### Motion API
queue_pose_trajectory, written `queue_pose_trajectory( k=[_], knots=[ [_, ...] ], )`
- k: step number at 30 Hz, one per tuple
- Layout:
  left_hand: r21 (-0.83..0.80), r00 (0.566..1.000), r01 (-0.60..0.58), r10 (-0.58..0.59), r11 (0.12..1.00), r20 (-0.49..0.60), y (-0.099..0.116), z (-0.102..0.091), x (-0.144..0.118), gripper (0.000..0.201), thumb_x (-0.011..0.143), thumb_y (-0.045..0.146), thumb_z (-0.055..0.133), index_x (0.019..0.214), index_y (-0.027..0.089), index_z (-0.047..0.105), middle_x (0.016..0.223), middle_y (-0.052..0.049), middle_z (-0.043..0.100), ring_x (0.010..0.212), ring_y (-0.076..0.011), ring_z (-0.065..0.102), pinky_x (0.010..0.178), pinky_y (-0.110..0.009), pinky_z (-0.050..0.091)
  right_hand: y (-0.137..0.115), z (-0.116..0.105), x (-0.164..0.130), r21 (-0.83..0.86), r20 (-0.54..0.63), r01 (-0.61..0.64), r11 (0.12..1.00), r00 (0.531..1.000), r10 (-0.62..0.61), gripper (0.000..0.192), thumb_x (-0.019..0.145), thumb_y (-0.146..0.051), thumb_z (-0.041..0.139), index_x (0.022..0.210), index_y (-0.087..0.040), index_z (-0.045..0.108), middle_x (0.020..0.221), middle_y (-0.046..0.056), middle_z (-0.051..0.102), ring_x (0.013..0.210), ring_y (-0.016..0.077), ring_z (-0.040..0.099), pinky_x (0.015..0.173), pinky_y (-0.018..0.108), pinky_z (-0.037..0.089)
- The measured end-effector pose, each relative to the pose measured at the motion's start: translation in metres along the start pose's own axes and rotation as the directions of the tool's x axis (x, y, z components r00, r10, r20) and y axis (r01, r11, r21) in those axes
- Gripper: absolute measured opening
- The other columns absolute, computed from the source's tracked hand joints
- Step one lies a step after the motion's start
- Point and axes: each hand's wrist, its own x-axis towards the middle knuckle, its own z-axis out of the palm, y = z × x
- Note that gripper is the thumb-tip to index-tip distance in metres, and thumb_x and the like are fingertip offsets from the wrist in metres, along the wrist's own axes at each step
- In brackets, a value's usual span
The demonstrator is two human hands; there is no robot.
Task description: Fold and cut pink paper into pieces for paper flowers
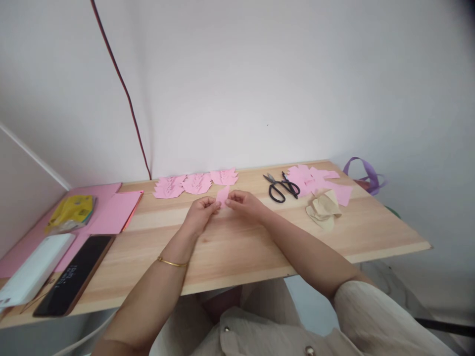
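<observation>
The long light wooden table stands against the white wall. At its far edge lies a row of three cut pink paper shapes, and to the right a heap of pink paper scraps with black-handled scissors just beside it. Near the middle of the table both hands meet. The small folded pink paper piece is between them, a little above the board, and its long axis stands nearly upright, tilted slightly to the right. The left hand pinches its lower left edge with closed fingertips; the right hand pinches the right edge in the same narrow way. Both hands are equally near to the piece.
</observation>
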Motion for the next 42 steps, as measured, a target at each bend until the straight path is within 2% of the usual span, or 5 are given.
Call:
queue_pose_trajectory(
  k=[11, 16, 20, 29, 42],
  knots=[
    [-0.071, 1.0, -0.002, 0.003, 0.997, 0.015, -0.0051, 0.004, 0.0, 0.021, 0.064, 0.033, 0.073, 0.069, 0.015, 0.063, 0.066, 0.001, 0.06, 0.061, -0.0082, 0.052, 0.061, -0.021, 0.04, 0.0012, 0.0083, -0.0034, -0.399, 0.04, 0.167, 0.902, 0.986, -0.164, 0.022, 0.081, -0.032, 0.049, 0.066, -0.017, 0.047, 0.061, -0.003, 0.044, 0.057, 0.0087, 0.038, 0.055, 0.022, 0.028],
    [-0.148, 0.997, 0.02, -0.031, 0.989, -0.071, -0.0049, 0.0008, 0.0039, 0.025, 0.059, 0.03, 0.077, 0.058, 0.014, 0.058, 0.054, 0.003, 0.053, 0.053, -0.0066, 0.047, 0.058, -0.021, 0.041, -0.0003, 0.0083, -0.0054, -0.312, 0.059, 0.15, 0.938, 0.989, -0.138, 0.023, 0.081, -0.037, 0.049, 0.071, -0.016, 0.05, 0.064, -0.003, 0.046, 0.059, 0.0087, 0.038, 0.056, 0.022, 0.03],
    [-0.217, 0.997, 0.07, -0.075, 0.974, -0.013, -0.0005, 0.0007, 0.0029, 0.025, 0.058, 0.031, 0.077, 0.06, 0.014, 0.059, 0.055, 0.004, 0.053, 0.052, -0.0061, 0.046, 0.059, -0.022, 0.042, -0.0011, 0.009, -0.0058, -0.256, 0.041, 0.109, 0.96, 0.994, -0.102, 0.02, 0.078, -0.034, 0.051, 0.069, -0.016, 0.05, 0.063, -0.003, 0.046, 0.058, 0.0085, 0.039, 0.056, 0.022, 0.031],
    [0.007, 0.996, 0.049, -0.049, 0.999, 0.072, -0.0031, -0.0044, 0.0011, 0.024, 0.062, 0.033, 0.074, 0.065, 0.013, 0.061, 0.06, 0.001, 0.059, 0.055, -0.0086, 0.05, 0.058, -0.023, 0.038, -0.0029, 0.0098, -0.0066, -0.224, 0.042, 0.102, 0.969, 0.995, -0.095, 0.017, 0.077, -0.031, 0.05, 0.069, -0.016, 0.053, 0.063, -0.003, 0.048, 0.057, 0.0086, 0.039, 0.055, 0.021, 0.031],
    [-0.055, 0.998, 0.003, 0.0, 0.998, 0.067, 0.0015, 0.0036, -0.002, 0.023, 0.063, 0.031, 0.073, 0.062, 0.013, 0.059, 0.058, 0.001, 0.057, 0.056, -0.0084, 0.049, 0.059, -0.022, 0.038, 0.0003, 0.0092, -0.0043, -0.264, 0.024, 0.147, 0.953, 0.989, -0.146, 0.016, 0.079, -0.029, 0.049, 0.071, -0.016, 0.054, 0.065, -0.002, 0.052, 0.059, 0.0092, 0.043, 0.056, 0.021, 0.033]
  ],
)
